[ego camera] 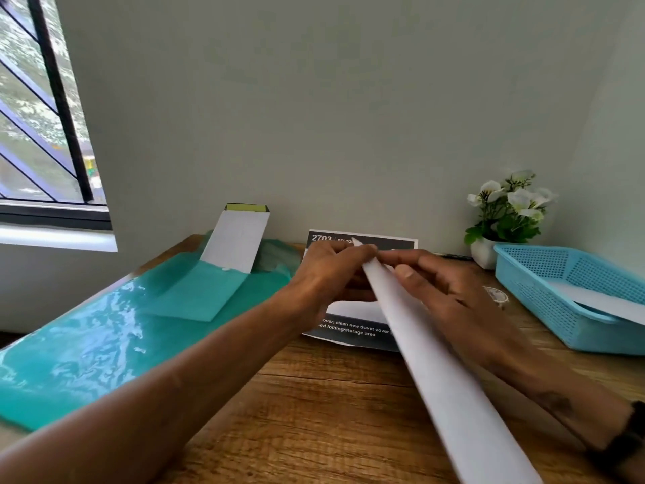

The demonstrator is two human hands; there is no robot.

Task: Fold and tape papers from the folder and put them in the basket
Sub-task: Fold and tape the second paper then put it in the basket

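Fingertips of the left hand point(333, 270) closed together on the far tip of a white folded paper point(436, 372), pinching it near the point. Fingers of the right hand point(443, 291) loosely curled and only slightly spread, thumb laid against the right side of the same paper just behind the tip, the other fingers hidden beneath or beside it; how firmly they press cannot be told. Paper held up off the desk point(331, 406) as a long narrow shape, running from the pinched tip near the back edge down toward the front right corner and out of view. Under both hands, flat on the wood near the back edge, a printed sheet point(356, 330) with dark bands and white lettering, partly covered. Just right of the right hand, a clear tape roll point(495, 295) lying on the desk. Along the right edge, a light blue basket point(544, 291) with a white paper point(600, 302) already inside. Beside it in the back right corner, a white pot of white flowers point(506, 211). Over the left half of the desk, an open teal folder point(104, 337), with a white gridded sheet point(237, 241) propped against the wall at the back edge. Dark band on the right wrist point(628, 441).
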